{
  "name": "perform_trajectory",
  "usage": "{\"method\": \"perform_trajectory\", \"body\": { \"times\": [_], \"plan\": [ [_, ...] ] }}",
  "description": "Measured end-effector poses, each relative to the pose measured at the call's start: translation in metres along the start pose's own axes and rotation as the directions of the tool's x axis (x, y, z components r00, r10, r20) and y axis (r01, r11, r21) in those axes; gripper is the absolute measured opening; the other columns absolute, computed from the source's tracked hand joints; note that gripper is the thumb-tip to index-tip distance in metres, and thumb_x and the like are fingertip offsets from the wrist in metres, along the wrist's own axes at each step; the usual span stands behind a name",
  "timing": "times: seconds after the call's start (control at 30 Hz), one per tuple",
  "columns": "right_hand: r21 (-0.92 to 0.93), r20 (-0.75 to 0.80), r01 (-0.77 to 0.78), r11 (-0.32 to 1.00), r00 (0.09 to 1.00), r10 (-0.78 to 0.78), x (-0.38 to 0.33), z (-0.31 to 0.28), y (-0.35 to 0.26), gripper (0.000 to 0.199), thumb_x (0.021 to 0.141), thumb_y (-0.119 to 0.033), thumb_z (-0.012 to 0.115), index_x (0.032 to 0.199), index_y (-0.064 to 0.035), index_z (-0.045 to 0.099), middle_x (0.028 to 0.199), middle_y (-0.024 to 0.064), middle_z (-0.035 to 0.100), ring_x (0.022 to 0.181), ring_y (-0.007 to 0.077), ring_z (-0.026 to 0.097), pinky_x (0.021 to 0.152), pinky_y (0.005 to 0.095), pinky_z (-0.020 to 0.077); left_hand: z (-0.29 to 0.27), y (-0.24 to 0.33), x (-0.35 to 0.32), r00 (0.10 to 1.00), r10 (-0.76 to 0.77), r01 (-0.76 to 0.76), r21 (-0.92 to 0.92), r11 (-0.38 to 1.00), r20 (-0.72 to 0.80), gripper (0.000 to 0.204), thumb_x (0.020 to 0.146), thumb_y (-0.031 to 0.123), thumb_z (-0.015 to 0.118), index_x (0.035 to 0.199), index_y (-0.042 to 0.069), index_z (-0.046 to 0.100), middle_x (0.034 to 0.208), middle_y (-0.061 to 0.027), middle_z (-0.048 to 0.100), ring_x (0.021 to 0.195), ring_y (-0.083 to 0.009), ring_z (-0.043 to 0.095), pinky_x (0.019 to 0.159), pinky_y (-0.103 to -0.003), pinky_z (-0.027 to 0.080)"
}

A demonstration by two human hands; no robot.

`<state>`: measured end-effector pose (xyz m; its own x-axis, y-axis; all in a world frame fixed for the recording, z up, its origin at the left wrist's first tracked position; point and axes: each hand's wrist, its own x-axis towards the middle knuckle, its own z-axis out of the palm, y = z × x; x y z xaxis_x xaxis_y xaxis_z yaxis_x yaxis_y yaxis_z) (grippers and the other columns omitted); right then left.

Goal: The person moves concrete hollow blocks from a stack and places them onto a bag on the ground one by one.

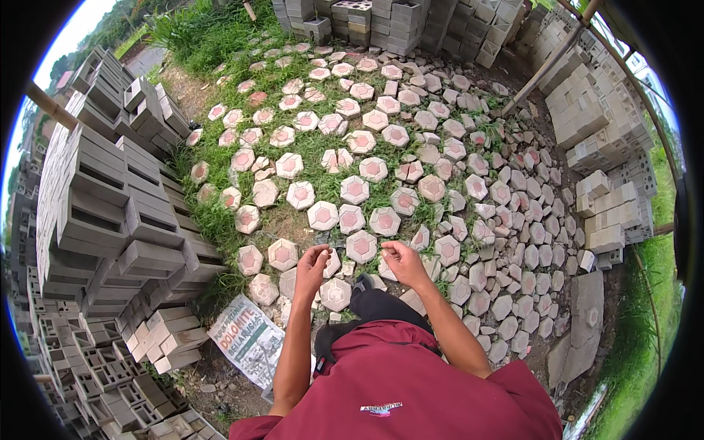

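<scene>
Ground (308, 150) of dirt and patchy grass fills most of the view, strewn with hexagonal paving blocks (355, 189), pale at the rim with a pinkish centre, lying flat and loosely spaced on the grass, and packed closer, partly heaped, toward the right. Stacks of grey hollow concrete blocks (103, 198) rise along the left side, with more stacks (601, 125) on the right and a further row (396, 18) at the top edge. A thin pole (550, 59) leans across the upper right, and another (48, 106) crosses the left stacks. A flat grey slab (587, 308) lies on the ground at lower right. A printed sack (249, 339) lies flat on the dirt just left of the person's legs, beside smaller pale bricks (169, 334).

The person wears a dark red shirt (396, 389) and dark trousers (381, 304), and both bare forearms reach forward from the lower edge.

The left hand (314, 262) is raised in front of the body above the pavers, its fingers curled inward with the tips drawn close together; whether that grip pinches anything is too small to tell. The right hand (402, 258) is held level with it, near but apart, fingers likewise bent toward the thumb, and what it holds, if anything, cannot be made out. Directly beyond and between the hands lies one hexagonal paver (361, 246), the nearest thing to both, flat on the ground among its neighbours.
</scene>
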<state>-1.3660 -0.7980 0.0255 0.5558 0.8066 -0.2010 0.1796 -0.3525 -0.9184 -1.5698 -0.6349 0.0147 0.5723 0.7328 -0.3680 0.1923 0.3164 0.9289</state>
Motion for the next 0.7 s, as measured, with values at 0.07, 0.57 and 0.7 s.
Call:
{"method": "perform_trajectory", "body": {
  "times": [0.07, 0.57, 0.7],
  "plan": [
    [-0.017, -0.053, 0.020, 1.000, 0.998, -0.021, 0.021, -0.024, -0.017, 0.030, 0.087, -0.016, 0.062, 0.111, 0.0035, 0.061, 0.090, 0.0115, 0.068, 0.079, 0.0165, 0.064, 0.073, 0.0297, 0.0511, 0.020, 0.023, 0.033, 0.998, 0.036, -0.036, 0.011, 0.999, 0.060, 0.025, 0.096, 0.020, 0.053, 0.115, 0.004, 0.059, 0.108, -0.0050, 0.066, 0.098, -0.0123, 0.060, 0.080, -0.028, 0.046],
    [0.266, -0.276, -0.021, 0.964, 0.956, 0.097, 0.221, -0.099, -0.008, 0.029, 0.090, -0.016, 0.062, 0.111, 0.0032, 0.061, 0.092, 0.0079, 0.067, 0.081, 0.0116, 0.062, 0.075, 0.0262, 0.0505, 0.088, 0.105, 0.263, 0.972, -0.016, 0.018, -0.010, 1.000, 0.236, 0.025, 0.097, 0.020, 0.052, 0.116, 0.005, 0.059, 0.108, -0.0058, 0.065, 0.100, -0.0137, 0.061, 0.083, -0.029, 0.048],
    [0.291, -0.319, -0.038, 0.956, 0.938, 0.134, 0.315, -0.120, -0.005, 0.028, 0.090, -0.015, 0.062, 0.111, 0.0029, 0.061, 0.093, 0.0081, 0.067, 0.083, 0.0113, 0.062, 0.076, 0.0256, 0.0500, 0.100, 0.142, 0.371, 0.964, -0.013, -0.023, 0.129, 0.991, 0.267, 0.026, 0.097, 0.021, 0.052, 0.116, 0.005, 0.059, 0.108, -0.0045, 0.066, 0.100, -0.0139, 0.060, 0.084, -0.030, 0.046]
  ]
}}
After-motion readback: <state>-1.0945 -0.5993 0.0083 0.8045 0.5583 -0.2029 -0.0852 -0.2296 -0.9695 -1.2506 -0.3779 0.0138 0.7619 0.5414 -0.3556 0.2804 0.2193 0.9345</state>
